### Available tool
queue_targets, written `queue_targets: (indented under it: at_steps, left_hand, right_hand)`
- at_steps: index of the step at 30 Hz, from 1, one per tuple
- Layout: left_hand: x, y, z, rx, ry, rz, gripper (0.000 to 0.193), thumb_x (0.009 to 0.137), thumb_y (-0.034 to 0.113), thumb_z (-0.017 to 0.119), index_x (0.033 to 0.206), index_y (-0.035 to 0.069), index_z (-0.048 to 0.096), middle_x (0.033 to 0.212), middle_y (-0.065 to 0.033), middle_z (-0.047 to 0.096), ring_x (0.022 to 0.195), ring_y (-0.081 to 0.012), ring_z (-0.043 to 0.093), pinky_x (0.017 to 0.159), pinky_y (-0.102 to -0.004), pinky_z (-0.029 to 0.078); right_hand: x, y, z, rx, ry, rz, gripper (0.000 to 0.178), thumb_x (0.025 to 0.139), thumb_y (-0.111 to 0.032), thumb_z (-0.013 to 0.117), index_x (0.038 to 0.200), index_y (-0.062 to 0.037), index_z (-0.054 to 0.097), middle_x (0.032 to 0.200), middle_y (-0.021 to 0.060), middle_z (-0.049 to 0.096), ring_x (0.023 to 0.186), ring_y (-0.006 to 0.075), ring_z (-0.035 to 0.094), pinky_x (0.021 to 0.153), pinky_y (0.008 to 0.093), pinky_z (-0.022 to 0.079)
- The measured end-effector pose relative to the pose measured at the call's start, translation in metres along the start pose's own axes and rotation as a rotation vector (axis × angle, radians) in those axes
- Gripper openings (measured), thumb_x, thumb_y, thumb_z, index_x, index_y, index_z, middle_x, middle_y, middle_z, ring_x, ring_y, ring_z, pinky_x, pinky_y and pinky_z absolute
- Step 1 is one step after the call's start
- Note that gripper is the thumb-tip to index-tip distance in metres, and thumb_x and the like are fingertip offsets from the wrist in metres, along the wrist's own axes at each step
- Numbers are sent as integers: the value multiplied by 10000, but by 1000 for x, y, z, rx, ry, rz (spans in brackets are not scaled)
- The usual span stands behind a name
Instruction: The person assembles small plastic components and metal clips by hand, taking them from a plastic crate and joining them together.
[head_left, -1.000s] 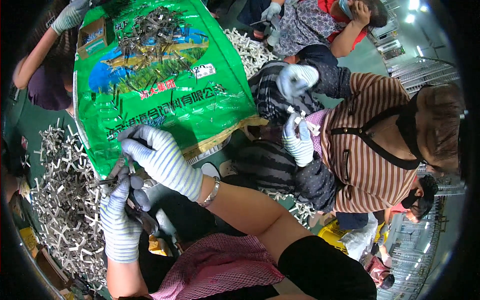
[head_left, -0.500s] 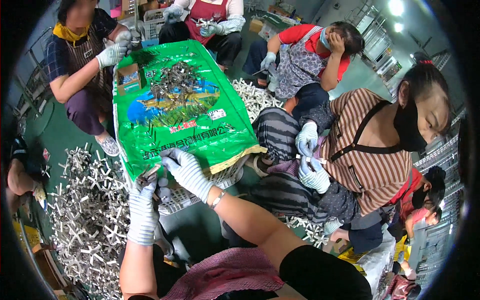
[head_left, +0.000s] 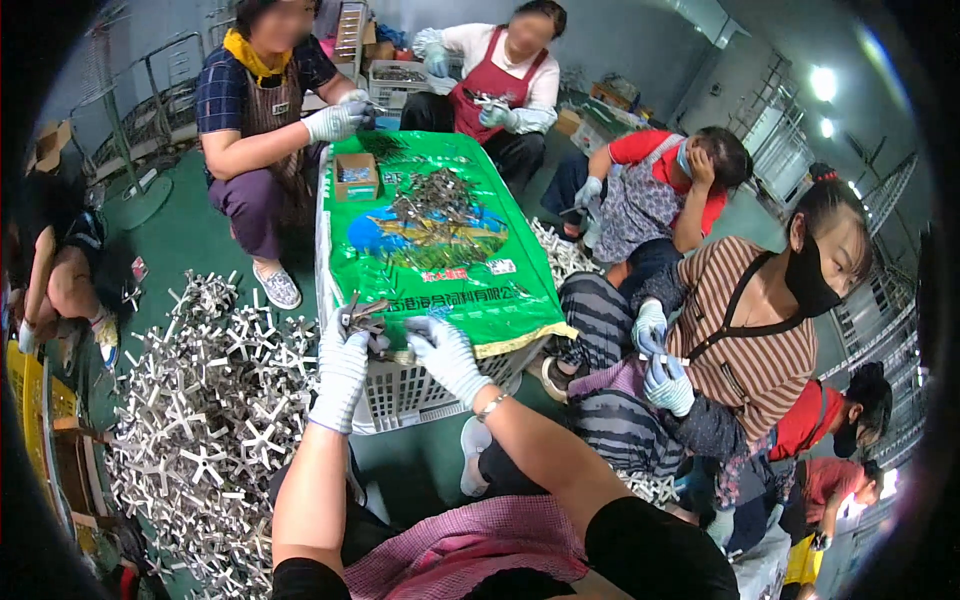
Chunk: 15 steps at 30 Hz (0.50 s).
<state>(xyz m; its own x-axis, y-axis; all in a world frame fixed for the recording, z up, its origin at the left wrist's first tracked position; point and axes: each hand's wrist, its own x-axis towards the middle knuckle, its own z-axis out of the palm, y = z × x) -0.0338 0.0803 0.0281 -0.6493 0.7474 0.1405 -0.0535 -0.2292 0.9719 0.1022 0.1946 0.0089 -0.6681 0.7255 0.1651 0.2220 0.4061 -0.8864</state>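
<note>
My left hand (head_left: 342, 372), in a striped white glove, is closed around a small bunch of thin grey metal pieces (head_left: 368, 318) that stick up past the fingers. It is at the near left corner of a green printed sack (head_left: 400, 300) spread over a white plastic crate (head_left: 405, 395). My right hand (head_left: 447, 358), gloved alike with a bracelet at the wrist, is at the sack's near edge, apart from the left. Its fingers are bent together, and whatever lies between them is too small to make out. Farther back on the sack lies a pile of similar metal pieces (head_left: 440, 200).
A large heap of pale star-shaped parts (head_left: 215, 420) covers the floor at left. On the sack stands a small cardboard box (head_left: 357, 176). Gloved co-workers sit around the crate; one in a striped top (head_left: 740, 330) is close on my right, handling a small pale part.
My view has shifted, so the sack and crate sit farther right and lower. My right hand has drawn away from my left, which still holds the metal pieces.
</note>
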Motion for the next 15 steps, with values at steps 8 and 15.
queue_targets:
  at_steps: [8, 15]
  left_hand:
    - [12, 17, 14, -194, 78, -51, 405, 877, -12, 454, 1281, -16, 428, 1015, -109, 622, 782, -152, 610, 695, -275, 529]
    - [18, 22, 31, -107, 19, -75, 426, 879, -11, 432, 1304, -10, 415, 1074, -121, 627, 859, -156, 623, 731, -272, 541]
  right_hand:
    - [25, -10, -101, -160, 104, -177, 195, 778, -48, 624, 972, -42, 643, 924, 142, 663, 839, 250, 639, 759, 357, 512]
    - [58, 38, -224, -1076, 14, -364, 153, 791, -235, 607, 908, -147, 653, 887, 101, 622, 890, 280, 594, 789, 417, 444]
